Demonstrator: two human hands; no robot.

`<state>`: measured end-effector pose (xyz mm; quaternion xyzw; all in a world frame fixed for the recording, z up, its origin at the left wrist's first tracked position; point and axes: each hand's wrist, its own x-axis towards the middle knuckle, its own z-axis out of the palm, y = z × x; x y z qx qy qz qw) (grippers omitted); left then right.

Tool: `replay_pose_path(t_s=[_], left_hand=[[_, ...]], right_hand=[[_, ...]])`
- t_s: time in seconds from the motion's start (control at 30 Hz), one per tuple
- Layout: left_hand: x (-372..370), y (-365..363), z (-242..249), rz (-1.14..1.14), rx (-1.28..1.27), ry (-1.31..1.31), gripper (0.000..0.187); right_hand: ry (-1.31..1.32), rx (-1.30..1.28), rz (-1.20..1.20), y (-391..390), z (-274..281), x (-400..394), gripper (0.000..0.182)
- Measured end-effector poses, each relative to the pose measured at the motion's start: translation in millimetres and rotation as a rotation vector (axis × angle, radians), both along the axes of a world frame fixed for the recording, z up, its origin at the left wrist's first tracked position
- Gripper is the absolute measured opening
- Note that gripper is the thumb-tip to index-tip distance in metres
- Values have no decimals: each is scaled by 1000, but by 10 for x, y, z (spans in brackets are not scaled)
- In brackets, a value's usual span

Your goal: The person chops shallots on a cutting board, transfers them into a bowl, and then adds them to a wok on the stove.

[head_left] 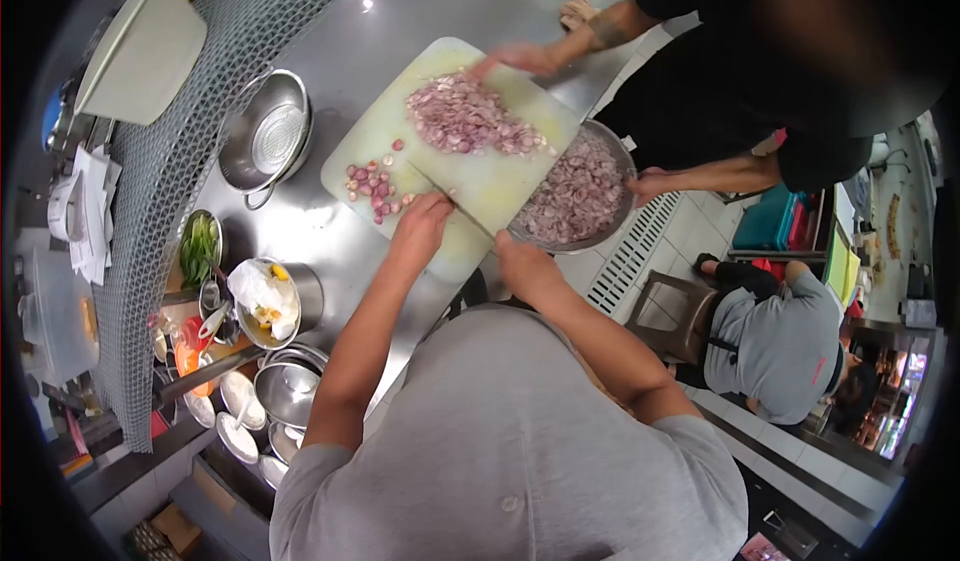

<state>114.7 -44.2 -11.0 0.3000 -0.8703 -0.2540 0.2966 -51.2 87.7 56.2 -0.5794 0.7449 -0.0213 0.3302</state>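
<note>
A knife (470,218) lies across the near part of a white cutting board (350,151). My right hand (528,269) is closed round its handle at the board's near edge. My left hand (424,223) rests on the board beside the blade with its fingers curled in; whatever they hold is hidden. Whole and cut small shallots (378,189) lie just beyond the left hand. Farther up the board spreads a pile of sliced shallots (465,116). A large metal bowl (630,168) full of chopped shallots (575,196) is held against the board's right edge by another person's hand (655,185).
The co-worker's other hand (520,59), blurred, reaches to the pile. A metal colander (275,136) stands left of the board. Nearer are a pot (308,296) with a white bag in it and green vegetables (199,248). Another person (775,341) sits behind at right.
</note>
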Motion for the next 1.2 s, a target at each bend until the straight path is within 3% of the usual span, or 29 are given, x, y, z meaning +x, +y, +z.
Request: replay_pose_path(t_s=[0.43, 0.83, 0.97, 1.2], left_hand=[[53, 28, -40, 14, 47, -17, 12], [37, -15, -51, 30, -35, 15, 11], [40, -55, -26, 26, -18, 6, 11], [81, -9, -75, 42, -4, 0, 11]], right_hand=[[-53, -120, 1, 14, -123, 59, 18], [-57, -24, -26, 10, 211, 97, 18], [-100, -70, -41, -1, -72, 102, 18], [-58, 11, -48, 16, -18, 135, 18]])
